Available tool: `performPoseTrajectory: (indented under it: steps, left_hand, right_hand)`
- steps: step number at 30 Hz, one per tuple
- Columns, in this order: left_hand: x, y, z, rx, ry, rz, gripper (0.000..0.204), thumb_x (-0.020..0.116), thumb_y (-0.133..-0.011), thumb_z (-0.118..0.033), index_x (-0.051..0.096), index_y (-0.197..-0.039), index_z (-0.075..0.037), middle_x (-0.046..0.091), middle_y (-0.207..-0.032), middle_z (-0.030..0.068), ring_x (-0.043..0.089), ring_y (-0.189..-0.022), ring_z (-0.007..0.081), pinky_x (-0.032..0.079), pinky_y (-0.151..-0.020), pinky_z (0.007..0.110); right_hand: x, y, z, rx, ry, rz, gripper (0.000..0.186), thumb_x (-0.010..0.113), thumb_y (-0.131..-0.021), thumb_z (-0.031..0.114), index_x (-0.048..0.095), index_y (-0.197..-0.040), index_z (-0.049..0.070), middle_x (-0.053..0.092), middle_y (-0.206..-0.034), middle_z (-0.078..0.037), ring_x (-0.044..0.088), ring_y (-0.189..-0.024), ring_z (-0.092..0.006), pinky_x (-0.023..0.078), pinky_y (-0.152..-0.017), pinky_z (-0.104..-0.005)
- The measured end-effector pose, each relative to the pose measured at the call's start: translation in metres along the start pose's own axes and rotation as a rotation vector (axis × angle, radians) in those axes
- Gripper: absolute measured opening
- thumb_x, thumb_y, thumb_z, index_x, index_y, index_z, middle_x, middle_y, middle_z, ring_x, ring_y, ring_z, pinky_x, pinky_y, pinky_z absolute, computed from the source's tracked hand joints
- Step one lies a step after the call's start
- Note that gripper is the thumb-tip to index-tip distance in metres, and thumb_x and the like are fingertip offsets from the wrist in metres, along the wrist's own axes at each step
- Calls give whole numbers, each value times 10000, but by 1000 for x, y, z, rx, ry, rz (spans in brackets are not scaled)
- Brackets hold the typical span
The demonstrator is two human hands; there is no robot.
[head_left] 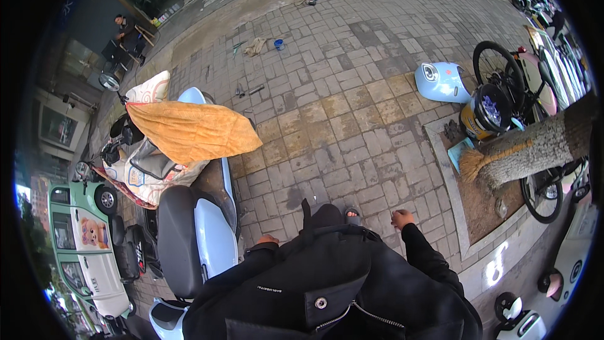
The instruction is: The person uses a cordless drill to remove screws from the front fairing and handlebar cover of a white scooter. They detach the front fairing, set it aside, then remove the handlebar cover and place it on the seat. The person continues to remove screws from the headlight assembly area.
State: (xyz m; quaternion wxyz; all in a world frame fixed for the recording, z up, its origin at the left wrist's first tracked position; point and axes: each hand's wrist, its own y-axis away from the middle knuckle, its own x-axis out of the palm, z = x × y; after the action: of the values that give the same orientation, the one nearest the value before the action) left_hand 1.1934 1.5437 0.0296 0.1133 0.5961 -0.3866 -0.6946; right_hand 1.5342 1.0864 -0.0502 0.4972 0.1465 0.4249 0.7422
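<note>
My left hand point(267, 239) hangs low beside the seat of a light blue electric scooter point(217, 233). Only the back of that hand shows, and its fingers are mostly hidden. To the right of my body, my right hand point(401, 218) hangs over the paving with its fingers curled in and nothing seen in them. An orange towel point(195, 131) is draped over the scooter's front, on top of a pale patterned padded cover point(141, 179). The black seat point(179, 239) is bare.
A light blue body panel point(442, 82) lies on the paving at the right, near a bucket point(481, 119), a bicycle point(503, 75), and a tree trunk point(535, 141) with a straw broom point(478, 162). Ahead lie hand tools point(248, 90), a rag point(255, 46) and a blue bowl point(279, 44). A person point(131, 36) sits far left.
</note>
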Motion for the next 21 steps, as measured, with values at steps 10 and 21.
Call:
performPoseTrajectory:
  steps: [10,21]
  left_hand:
    - [-66,-244,-222,-36,40,299,529,686,-781,-496,738,-1064,-53,684,-1166,217,647,-1131,369,506,-965,464]
    - [-381,-424,-524,212,508,-236,308,658,-822,-335,734,-936,-59,707,-935,214,668,-940,402,528,-855,471]
  right_hand:
    - [-67,-201,281,109,-131,-97,294,640,-912,231,595,-1130,38,647,-762,-98,615,-572,-215,428,-464,-338]
    - [-93,-436,375,106,778,76,353,615,-887,365,655,-1162,148,667,-1091,-133,644,-961,-294,489,-816,-399]
